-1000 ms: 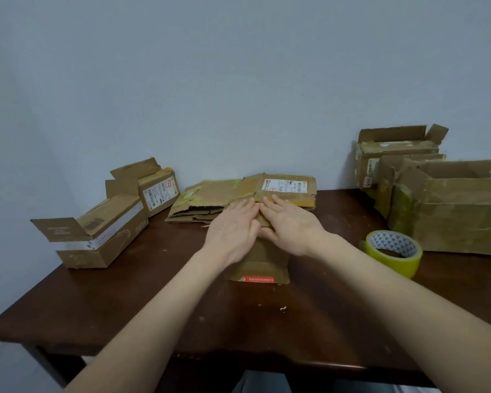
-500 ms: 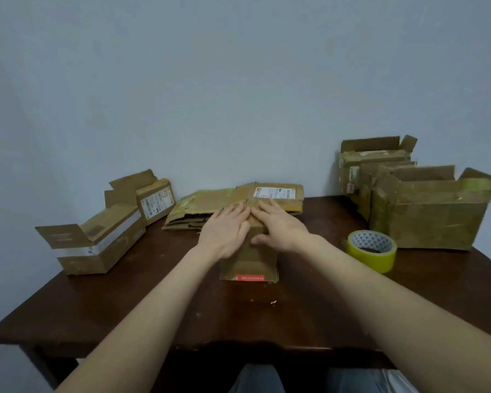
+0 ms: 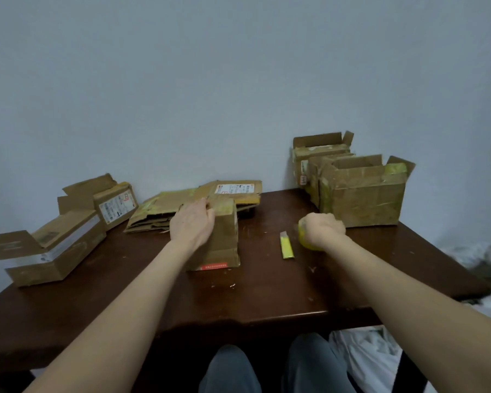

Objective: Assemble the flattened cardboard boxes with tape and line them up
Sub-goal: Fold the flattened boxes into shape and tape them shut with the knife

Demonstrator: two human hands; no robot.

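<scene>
- While the left hand (image 3: 192,225) is gripping the box (image 3: 224,242) on the table (image 3: 267,293), fingers curling over its top, the right hand (image 3: 323,229) is clutching the tape (image 3: 306,243).
- Between box and tape, a yellow strip (image 3: 286,249) is lying flat.
- Just behind the box, flat boxes (image 3: 165,211) are lying stacked; 3 built boxes (image 3: 363,194) are standing far right.

Lighting is dim, flat and cool; source not visible. Wall (image 3: 238,80) darkens toward 12 o'clock. Faint sheen on table (image 3: 267,307) front edge at 5 o'clock. Overall focus soft; right hand (image 3: 322,231) slightly motion-blurred. Wide-angle bending at frame edges.
</scene>
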